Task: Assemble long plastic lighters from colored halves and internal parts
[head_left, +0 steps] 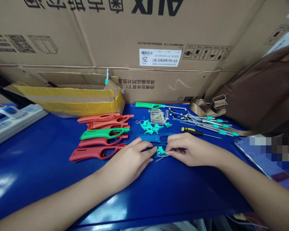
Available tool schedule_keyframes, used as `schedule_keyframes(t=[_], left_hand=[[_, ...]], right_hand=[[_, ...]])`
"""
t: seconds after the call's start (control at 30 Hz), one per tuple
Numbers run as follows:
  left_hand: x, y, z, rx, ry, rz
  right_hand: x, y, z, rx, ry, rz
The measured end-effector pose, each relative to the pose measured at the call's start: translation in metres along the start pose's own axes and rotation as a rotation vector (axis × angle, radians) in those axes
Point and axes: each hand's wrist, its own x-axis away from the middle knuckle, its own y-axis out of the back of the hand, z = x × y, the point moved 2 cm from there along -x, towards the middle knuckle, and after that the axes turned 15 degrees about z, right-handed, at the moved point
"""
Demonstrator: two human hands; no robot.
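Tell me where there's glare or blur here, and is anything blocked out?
In the head view, white glare marks the blue table at lower left and near its front edge; in the head view, square pixelation blocks out an area at right, by the flat device; also in the head view, the finest print on the white label looks soft.

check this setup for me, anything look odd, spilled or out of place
I see no clear spill or damage. The large cardboard carton behind seems inverted: its printing reads upside down. One green lighter casing breaks the colour run among the red lighter casings.
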Motion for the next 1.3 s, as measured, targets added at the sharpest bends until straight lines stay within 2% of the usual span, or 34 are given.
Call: schedule_keyframes(t=[0.47,0.9,1.13,1.3], left_hand=[[-0.001,0.002,-0.003,0.040,0.020,0.021],[0.001,-0.001,0.003,0.143,0.008,-0.010],[-0.001,0.001,0.003,0.141,0.000,0.000],[0.001,0.001,0.000,0.133,0.030,-0.002]], right_hand=[[-0.004,-0.003,-0.003,-0.083,-0.088,-0.035],[-0.002,-0.002,0.003,-0.003,-0.003,0.029],[-0.004,-0.003,-0.003,-0.154,-0.157,-0.017],[-0.007,-0.005,-0.007,-0.239,-0.193,-0.045]])
